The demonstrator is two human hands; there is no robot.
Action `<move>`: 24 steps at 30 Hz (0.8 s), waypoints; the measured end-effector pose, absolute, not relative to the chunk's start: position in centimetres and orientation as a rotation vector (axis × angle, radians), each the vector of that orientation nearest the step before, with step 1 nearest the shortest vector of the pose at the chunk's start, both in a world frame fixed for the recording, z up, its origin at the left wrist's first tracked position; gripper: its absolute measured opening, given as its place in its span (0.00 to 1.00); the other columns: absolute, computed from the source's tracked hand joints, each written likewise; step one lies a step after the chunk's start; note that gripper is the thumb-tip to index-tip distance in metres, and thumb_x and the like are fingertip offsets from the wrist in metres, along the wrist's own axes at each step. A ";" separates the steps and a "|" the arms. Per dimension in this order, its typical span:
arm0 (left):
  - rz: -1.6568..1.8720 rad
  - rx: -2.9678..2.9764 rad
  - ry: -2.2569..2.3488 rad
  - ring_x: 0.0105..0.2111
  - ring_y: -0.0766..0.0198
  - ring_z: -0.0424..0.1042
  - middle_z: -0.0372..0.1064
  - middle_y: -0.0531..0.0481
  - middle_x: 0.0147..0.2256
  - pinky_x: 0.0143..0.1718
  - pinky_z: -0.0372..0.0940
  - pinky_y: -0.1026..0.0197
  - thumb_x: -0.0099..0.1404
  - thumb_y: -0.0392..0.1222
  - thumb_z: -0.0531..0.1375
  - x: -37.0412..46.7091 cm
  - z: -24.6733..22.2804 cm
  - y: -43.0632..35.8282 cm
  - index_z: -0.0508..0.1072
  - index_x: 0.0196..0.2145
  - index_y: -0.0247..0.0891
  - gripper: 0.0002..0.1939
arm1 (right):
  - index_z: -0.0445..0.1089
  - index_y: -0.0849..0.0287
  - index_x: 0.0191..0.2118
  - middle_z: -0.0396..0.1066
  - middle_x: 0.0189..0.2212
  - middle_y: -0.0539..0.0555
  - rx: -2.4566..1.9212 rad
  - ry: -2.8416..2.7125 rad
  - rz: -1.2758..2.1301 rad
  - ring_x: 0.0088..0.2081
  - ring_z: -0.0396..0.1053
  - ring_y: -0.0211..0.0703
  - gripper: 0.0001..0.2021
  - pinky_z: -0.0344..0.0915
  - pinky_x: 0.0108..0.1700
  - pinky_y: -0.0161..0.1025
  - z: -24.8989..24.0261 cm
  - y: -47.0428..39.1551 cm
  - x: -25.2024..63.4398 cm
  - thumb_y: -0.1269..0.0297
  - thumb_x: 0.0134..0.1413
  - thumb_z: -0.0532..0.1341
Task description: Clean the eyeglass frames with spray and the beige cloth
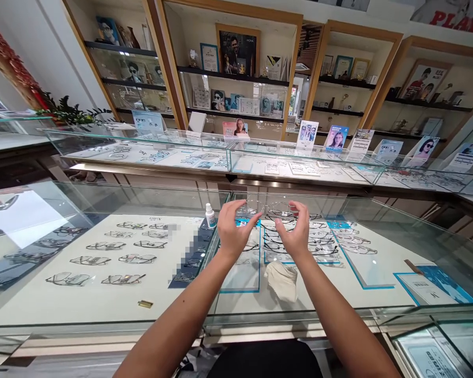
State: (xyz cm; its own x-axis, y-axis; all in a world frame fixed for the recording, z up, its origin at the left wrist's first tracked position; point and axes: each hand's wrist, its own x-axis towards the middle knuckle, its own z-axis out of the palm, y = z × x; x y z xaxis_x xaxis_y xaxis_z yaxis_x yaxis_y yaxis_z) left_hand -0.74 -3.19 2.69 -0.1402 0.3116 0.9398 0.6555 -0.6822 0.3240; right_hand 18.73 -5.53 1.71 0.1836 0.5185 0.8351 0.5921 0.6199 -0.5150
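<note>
A pair of thin-framed eyeglasses (pixel 275 204) is held up in front of me above the glass counter (pixel 236 310). My left hand (pixel 234 229) grips its left side between thumb and fingers. On the opposite side, my right hand (pixel 296 229) has its fingers curled round the frame's edge. The fine frame is hard to make out against the glasses behind it. A crumpled cream cloth (pixel 283 282) lies on the counter below my hands. To the left of my left hand stands a small white bottle (pixel 210 216).
Rows of eyeglasses (pixel 105 245) lie in the display case. A small gold-coloured piece (pixel 145 304) is near the front edge at left. White paper (pixel 21 212) rests at far left. A second glass case (pixel 173 157) with upright cards runs behind, before wooden shelves (pixel 236 73).
</note>
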 end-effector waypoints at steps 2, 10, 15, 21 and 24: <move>-1.929 -1.825 -1.053 0.47 0.53 0.77 0.77 0.42 0.44 0.48 0.73 0.50 0.63 0.52 0.73 -1.1 4.6 -3.5 0.74 0.50 0.38 0.23 | 0.64 0.57 0.62 0.71 0.55 0.63 -1.014 -1.471 -0.112 0.51 0.71 0.54 0.29 0.70 0.53 0.54 3.3 -6.0 18.2 0.53 0.60 0.68; -2.003 -1.663 -0.754 0.46 0.55 0.75 0.77 0.45 0.44 0.44 0.72 0.53 0.59 0.47 0.77 -1.3 15.4 -5.7 0.76 0.51 0.39 0.25 | 0.67 0.56 0.57 0.74 0.50 0.60 -0.886 -1.379 -0.311 0.47 0.72 0.52 0.26 0.71 0.49 0.51 14.1 -7.7 16.6 0.46 0.61 0.69; -2.027 -1.669 -0.750 0.42 0.58 0.74 0.76 0.46 0.43 0.41 0.70 0.54 0.60 0.46 0.76 -1.5 16.9 -6.6 0.76 0.50 0.40 0.23 | 0.69 0.56 0.53 0.76 0.45 0.57 -0.907 -1.345 -0.384 0.41 0.73 0.49 0.23 0.70 0.46 0.49 16.1 -8.9 16.3 0.45 0.63 0.68; -1.981 -1.761 -0.768 0.41 0.57 0.74 0.76 0.47 0.42 0.40 0.70 0.53 0.58 0.47 0.77 -2.0 16.4 -6.3 0.76 0.49 0.41 0.24 | 0.70 0.54 0.53 0.77 0.47 0.56 -0.976 -1.409 -0.359 0.40 0.73 0.47 0.23 0.69 0.46 0.48 16.3 -9.1 17.2 0.43 0.63 0.67; -1.968 -1.768 -0.827 0.40 0.57 0.74 0.76 0.47 0.42 0.41 0.70 0.52 0.60 0.48 0.76 -2.1 16.5 -6.4 0.76 0.49 0.42 0.23 | 0.71 0.53 0.54 0.78 0.47 0.55 -0.995 -1.428 -0.338 0.40 0.73 0.48 0.22 0.69 0.46 0.48 16.5 -8.8 17.2 0.44 0.64 0.66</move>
State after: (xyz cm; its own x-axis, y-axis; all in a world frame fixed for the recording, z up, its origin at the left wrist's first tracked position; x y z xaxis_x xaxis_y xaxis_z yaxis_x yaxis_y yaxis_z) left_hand -2.13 -6.45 16.52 -0.1460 0.1111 0.9830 0.6247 -0.7601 0.1787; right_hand 17.17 -8.84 16.52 0.1769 0.3561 0.9175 0.7298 0.5781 -0.3651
